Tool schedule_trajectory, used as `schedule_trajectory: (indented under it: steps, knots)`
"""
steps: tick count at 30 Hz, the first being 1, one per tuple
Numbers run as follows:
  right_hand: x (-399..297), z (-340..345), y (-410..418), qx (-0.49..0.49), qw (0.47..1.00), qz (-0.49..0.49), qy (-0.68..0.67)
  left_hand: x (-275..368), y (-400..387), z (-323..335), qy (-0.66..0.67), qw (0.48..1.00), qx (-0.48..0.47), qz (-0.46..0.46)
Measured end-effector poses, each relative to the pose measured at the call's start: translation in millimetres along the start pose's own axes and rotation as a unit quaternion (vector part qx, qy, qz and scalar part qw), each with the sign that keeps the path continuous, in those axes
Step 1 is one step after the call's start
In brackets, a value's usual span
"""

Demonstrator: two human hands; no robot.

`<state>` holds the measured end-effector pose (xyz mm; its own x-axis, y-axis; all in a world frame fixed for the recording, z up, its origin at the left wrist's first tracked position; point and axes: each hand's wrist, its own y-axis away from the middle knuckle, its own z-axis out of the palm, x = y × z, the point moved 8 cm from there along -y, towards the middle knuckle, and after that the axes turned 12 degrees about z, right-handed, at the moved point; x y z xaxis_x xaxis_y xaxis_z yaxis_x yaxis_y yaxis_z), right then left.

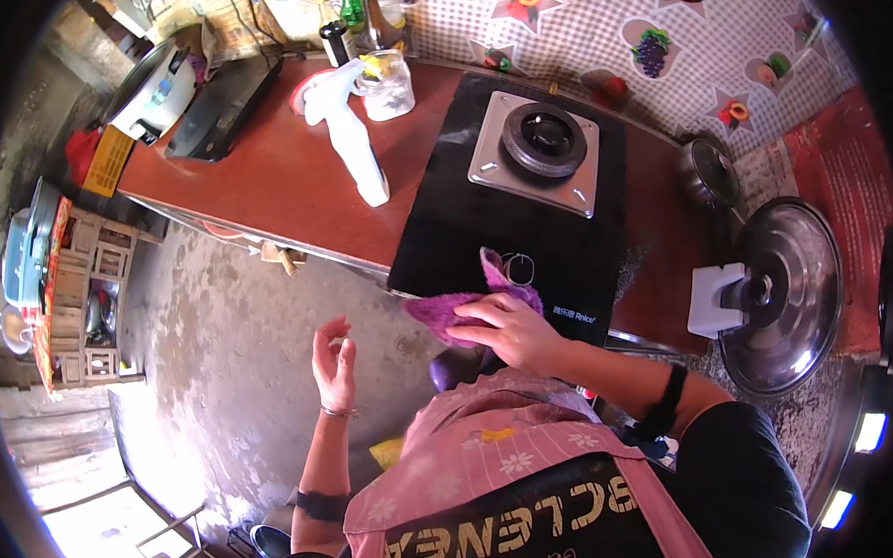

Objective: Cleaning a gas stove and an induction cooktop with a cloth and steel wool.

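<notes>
My right hand [515, 333] holds a purple fluffy cloth [445, 316] at the front edge of a black glass gas stove [507, 229]. Part of the cloth lies over the stove top, close to its round control mark. Behind it, a round burner [545, 140] sits on a square metal plate. My left hand [334, 364] hangs over the floor, left of the cloth, with its fingers loosely curled and nothing in it. A pink flowered apron [478, 442] covers my front.
On the red-brown counter [288, 177] stand a white spray bottle [348, 135], a plastic jar [388, 89], sauce bottles [337, 39] and a white pot [154, 95]. To the right are a small saucepan [708, 174], a large metal lid [793, 291] and a white plastic holder [715, 299].
</notes>
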<state>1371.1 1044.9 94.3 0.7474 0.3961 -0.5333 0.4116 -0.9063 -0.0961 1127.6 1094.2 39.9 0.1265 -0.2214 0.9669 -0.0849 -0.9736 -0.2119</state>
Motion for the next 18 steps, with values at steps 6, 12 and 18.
schedule_trajectory:
  steps: [6,12,18]
  knots:
    - [54.6,-47.7,63.8,0.009,0.996,0.085,-0.012,-3.4,4.3,-2.0,-0.009,1.0,-0.027,0.002]
    - [134.3,-114.4,42.8,0.304,0.918,0.255,-0.012,-11.7,4.4,11.8,-0.018,0.998,-0.062,0.002]
    - [96.0,-73.8,32.8,0.208,0.954,0.191,0.104,-1.3,-5.6,32.9,-0.051,0.992,-0.111,0.017]
